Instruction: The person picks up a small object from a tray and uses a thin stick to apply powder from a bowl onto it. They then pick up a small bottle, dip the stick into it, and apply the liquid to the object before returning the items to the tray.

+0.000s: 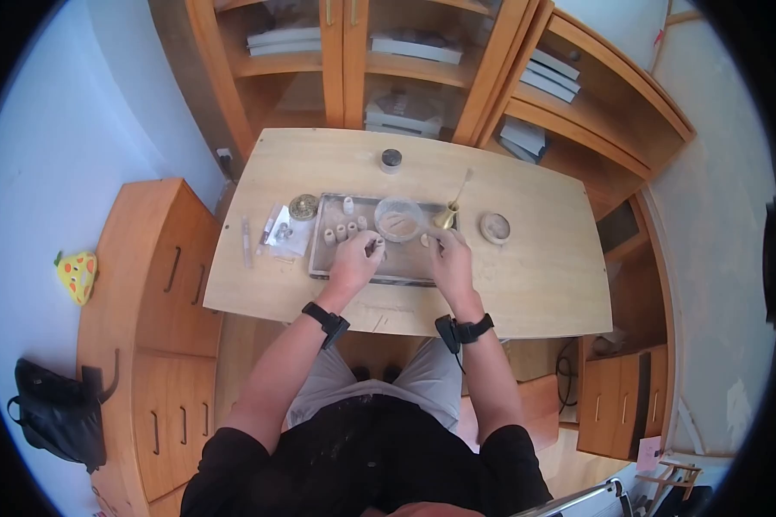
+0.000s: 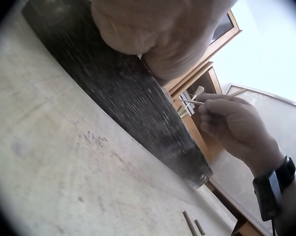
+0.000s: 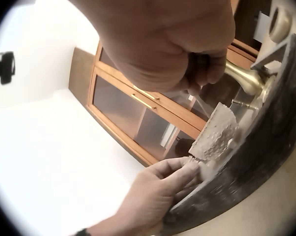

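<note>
Over the front of a dark-rimmed tray [image 1: 313, 258], my left hand [image 1: 353, 261] pinches a small pale cylinder [image 1: 378, 245] with a dark hollow top, mostly covered by the fingers. My right hand [image 1: 451, 258] is at the tray's right side. The left wrist view shows it pinching a thin stick [image 2: 189, 101] that points toward the left hand. Several similar pale cylinders [image 1: 341, 233] stand at the tray's left. Behind both hands sits a clear, dusty bowl [image 1: 399, 205] with powder inside. A brass vase [image 1: 444, 219] holding a brush [image 1: 466, 183] stands beyond the right hand.
A round tin [image 1: 495, 227] stands right of the tray, and a dark-lidded jar [image 1: 391, 159] behind it. To the left lie an ornate brass disc [image 1: 303, 207] and a plastic bag [image 1: 286, 233]. Thin stick pieces [image 1: 379, 323] lie near the table's front edge.
</note>
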`<action>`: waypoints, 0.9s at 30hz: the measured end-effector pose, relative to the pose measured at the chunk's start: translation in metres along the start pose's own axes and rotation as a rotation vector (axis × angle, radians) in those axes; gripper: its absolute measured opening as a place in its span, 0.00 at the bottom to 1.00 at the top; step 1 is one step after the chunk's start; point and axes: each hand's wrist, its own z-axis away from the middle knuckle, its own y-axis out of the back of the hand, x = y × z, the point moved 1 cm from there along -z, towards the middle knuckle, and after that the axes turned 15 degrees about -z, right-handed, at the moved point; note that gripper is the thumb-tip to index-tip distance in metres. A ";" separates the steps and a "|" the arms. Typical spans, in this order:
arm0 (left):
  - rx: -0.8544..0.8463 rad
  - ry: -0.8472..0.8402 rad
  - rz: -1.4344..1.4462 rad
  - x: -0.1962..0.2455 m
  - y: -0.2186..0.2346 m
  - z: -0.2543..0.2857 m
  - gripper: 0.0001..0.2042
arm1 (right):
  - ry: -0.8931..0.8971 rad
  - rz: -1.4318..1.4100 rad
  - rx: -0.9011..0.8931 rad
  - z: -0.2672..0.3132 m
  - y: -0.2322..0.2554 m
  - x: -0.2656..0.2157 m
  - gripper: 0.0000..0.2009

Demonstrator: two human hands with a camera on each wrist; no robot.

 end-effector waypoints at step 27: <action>-0.005 0.016 -0.024 -0.002 -0.001 0.001 0.07 | -0.221 -0.531 0.030 0.020 0.004 0.016 0.10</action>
